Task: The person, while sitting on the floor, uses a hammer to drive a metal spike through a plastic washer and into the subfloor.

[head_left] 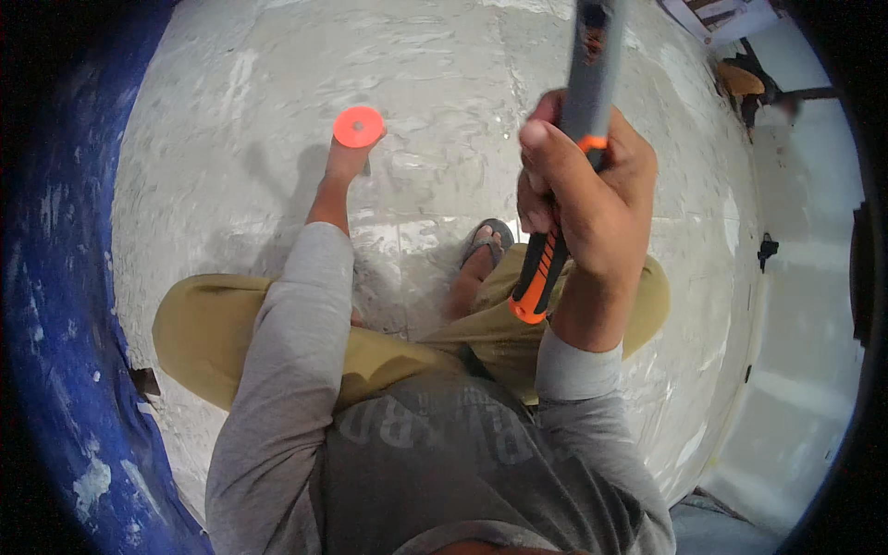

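Observation:
My left hand is closed below a round orange hand guard, gripping what appears to be a chisel seen end-on, its small grey striking end in the middle of the disc. A dark bit of it shows beside the fist, over the pale, rough floor. Raised close to the camera, my right hand wraps round a hammer with a grey shaft and a black and orange grip. The hammer's head lies beyond the upper edge of the picture.
A paint-stained blue sheet runs along the left side. On the right stands a pale wall with a small black object near its foot. My sandalled foot rests on the floor between the hands. Dark items sit at the upper right.

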Demonstrator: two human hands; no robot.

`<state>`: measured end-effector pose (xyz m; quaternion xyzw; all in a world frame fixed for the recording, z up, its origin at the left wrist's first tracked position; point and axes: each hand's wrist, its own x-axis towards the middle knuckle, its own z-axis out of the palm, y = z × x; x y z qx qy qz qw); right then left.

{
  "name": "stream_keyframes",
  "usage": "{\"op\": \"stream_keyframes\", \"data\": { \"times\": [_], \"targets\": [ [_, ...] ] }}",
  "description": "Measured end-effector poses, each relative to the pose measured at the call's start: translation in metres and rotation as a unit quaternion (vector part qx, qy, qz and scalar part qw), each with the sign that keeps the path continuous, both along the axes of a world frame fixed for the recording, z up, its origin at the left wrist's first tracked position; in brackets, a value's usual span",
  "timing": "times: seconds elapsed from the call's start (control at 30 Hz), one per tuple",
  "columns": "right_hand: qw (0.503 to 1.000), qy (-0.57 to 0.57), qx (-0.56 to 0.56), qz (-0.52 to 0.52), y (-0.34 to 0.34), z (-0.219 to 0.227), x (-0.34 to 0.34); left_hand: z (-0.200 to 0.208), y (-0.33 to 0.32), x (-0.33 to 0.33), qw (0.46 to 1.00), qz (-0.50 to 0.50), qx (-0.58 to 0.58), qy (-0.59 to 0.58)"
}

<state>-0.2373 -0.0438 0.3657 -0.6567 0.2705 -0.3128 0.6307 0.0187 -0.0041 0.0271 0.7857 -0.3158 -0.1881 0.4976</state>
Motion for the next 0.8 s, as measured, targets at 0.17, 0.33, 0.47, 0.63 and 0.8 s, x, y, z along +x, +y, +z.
{"op": "stream_keyframes", "data": {
  "times": [0.17, 0.33, 0.47, 0.63, 0.8],
  "targets": [
    [0.999, -0.032, 0.026, -0.003, 0.001, -0.021, -0.004, -0.008, 0.000, 0.015, 0.992, 0.048, -0.120, 0.003],
    [0.998, -0.007, 0.061, 0.006, -0.005, -0.036, 0.003, 0.009, -0.009, 0.013, 0.990, 0.030, -0.132, 0.041],
    [0.997, 0.007, 0.080, 0.017, -0.006, -0.042, 0.008, 0.010, -0.010, 0.002, 0.987, -0.038, -0.144, 0.060],
    [0.996, 0.016, 0.089, 0.015, 0.003, -0.033, 0.012, -0.013, -0.010, -0.005, 0.997, -0.006, -0.070, -0.012],
    [0.999, -0.038, 0.012, -0.033, 0.015, 0.001, 0.012, -0.015, -0.014, -0.007, 0.999, 0.022, -0.015, -0.034]
  ]
}}
